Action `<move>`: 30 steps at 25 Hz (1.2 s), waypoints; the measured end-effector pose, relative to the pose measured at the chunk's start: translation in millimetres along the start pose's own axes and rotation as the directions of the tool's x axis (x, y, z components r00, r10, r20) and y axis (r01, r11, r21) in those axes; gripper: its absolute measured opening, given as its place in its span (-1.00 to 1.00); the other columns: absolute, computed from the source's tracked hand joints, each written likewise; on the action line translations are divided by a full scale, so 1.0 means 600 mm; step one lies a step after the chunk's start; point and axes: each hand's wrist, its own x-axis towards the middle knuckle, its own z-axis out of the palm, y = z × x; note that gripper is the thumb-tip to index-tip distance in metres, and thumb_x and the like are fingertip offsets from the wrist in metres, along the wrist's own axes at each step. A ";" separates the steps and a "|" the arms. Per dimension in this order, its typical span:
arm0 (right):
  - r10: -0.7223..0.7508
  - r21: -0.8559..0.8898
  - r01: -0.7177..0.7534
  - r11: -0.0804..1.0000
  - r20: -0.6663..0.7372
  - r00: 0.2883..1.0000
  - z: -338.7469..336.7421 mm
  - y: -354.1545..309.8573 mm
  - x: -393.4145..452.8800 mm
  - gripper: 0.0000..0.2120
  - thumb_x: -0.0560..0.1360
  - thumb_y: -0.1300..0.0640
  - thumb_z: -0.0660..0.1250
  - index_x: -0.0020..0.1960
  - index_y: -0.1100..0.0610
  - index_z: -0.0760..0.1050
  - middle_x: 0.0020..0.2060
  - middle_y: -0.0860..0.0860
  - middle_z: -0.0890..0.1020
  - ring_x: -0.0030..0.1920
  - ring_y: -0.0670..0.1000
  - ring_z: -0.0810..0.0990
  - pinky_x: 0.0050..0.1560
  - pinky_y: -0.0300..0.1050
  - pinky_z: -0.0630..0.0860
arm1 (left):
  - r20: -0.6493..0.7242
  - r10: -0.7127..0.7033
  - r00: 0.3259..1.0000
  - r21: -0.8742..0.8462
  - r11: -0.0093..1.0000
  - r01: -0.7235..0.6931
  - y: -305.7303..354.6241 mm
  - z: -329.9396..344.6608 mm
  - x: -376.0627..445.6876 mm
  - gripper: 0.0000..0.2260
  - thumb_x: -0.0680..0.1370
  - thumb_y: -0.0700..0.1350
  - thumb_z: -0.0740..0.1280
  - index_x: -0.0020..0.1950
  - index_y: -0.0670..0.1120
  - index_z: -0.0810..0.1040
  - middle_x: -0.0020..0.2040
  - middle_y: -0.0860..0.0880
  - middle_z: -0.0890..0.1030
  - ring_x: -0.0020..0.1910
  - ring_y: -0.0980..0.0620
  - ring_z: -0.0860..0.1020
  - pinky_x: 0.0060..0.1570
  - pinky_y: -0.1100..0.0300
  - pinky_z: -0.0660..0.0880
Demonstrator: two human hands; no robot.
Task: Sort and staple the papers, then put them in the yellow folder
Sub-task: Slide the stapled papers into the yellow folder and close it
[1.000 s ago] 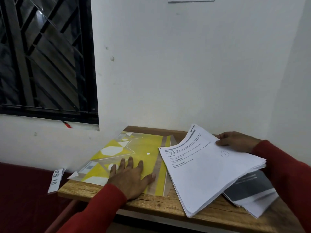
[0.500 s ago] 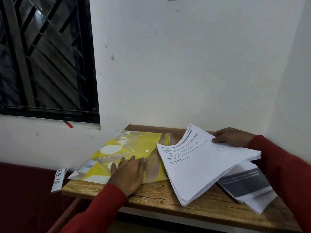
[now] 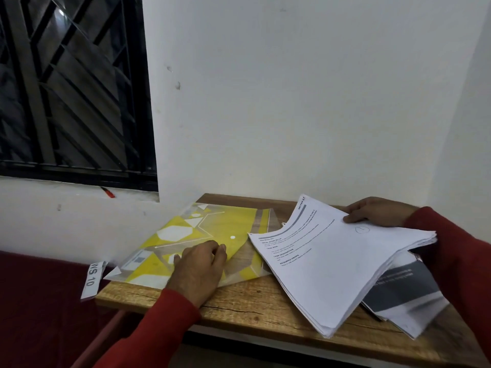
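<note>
1. I read this as a plain room set up as a workstation, office-like more than homely; I cannot tell the building type.
2. A small wooden desk [image 3: 265, 309] is pushed into a corner of bare white walls [image 3: 292, 102].
3. A paper tag [image 3: 91, 280] reading "WS 10" hangs at the desk's left edge, like a station number.
4. Office material covers the desk: a yellow folder [image 3: 212, 229], a stack of printed papers [image 3: 332, 261], and more sheets [image 3: 406, 296] beneath it.
5. A dark window [image 3: 71, 88] with a metal grille sits to the left; a red pen [image 3: 107, 192] lies on its sill.
</note>
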 end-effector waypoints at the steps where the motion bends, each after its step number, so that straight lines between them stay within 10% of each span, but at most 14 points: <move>1: 0.004 -0.014 -0.004 1.000 -0.004 1.000 -0.001 -0.001 0.000 -0.80 0.54 0.25 0.35 0.10 0.31 0.65 -0.03 0.03 0.74 -0.13 0.00 0.64 0.02 -0.15 0.53 | -0.019 0.011 1.000 -0.009 1.000 -0.011 -0.003 0.002 0.001 -0.69 0.64 0.08 0.16 -0.23 0.02 0.52 -0.27 0.03 0.60 -0.07 -0.12 0.56 0.17 -0.22 0.44; 18: 0.016 -0.176 -0.033 0.984 -0.093 0.995 -0.016 -0.033 0.026 -0.78 0.54 0.11 0.34 0.11 0.13 0.68 0.09 0.04 0.69 0.15 0.09 0.62 0.34 -0.01 0.42 | -0.081 0.157 0.984 -0.027 0.987 -0.160 0.001 0.004 -0.018 -0.52 0.52 0.29 -0.06 -0.07 0.06 0.56 -0.14 0.11 0.61 -0.05 0.04 0.57 0.10 -0.19 0.49; 27: 0.053 -0.145 -0.104 0.984 -0.318 0.947 0.130 -0.036 0.081 -0.79 0.55 0.28 0.25 -0.26 0.21 0.45 -0.20 0.13 0.52 -0.11 0.07 0.47 -0.38 -0.24 0.28 | 0.010 0.177 0.984 0.138 0.974 -0.177 0.013 0.001 -0.037 -0.72 0.56 0.28 0.13 -0.14 0.12 0.45 -0.07 0.12 0.63 0.01 0.04 0.57 0.15 -0.14 0.47; 30: 0.115 0.208 -0.035 0.977 -0.384 0.916 0.163 -0.031 0.086 -0.79 0.52 0.36 0.23 -0.27 0.28 0.53 -0.18 0.20 0.60 -0.23 0.05 0.51 -0.40 -0.22 0.34 | 0.006 0.176 0.984 0.193 0.966 -0.174 0.022 -0.005 -0.046 -0.76 0.58 0.26 0.21 -0.07 0.12 0.47 -0.08 0.10 0.62 0.01 0.03 0.56 0.15 -0.09 0.47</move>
